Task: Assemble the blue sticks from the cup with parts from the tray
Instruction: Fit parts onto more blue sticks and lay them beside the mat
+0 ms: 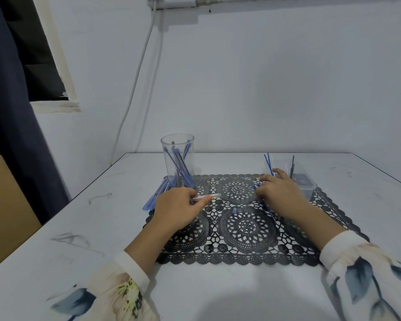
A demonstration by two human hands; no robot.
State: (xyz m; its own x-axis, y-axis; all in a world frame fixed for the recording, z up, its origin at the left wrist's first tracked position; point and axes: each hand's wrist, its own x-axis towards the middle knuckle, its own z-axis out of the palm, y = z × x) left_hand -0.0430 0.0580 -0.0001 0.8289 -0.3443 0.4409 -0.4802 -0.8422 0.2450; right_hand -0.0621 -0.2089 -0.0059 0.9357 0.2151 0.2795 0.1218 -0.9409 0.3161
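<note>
Over the mat (248, 228), your left hand (178, 206) pinches a clear tube (207, 196); your right hand (279, 192) lies spread on a blue stick (269, 210).

Plain home room: lace placemat (241, 218), curtain (12, 112), bare wall (264, 89).

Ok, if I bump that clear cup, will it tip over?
Probably fairly easily: the cup is tall and narrow, and the sticks in it lean sideways. It looks like thin clear plastic, so likely light and easy to slide.
</note>
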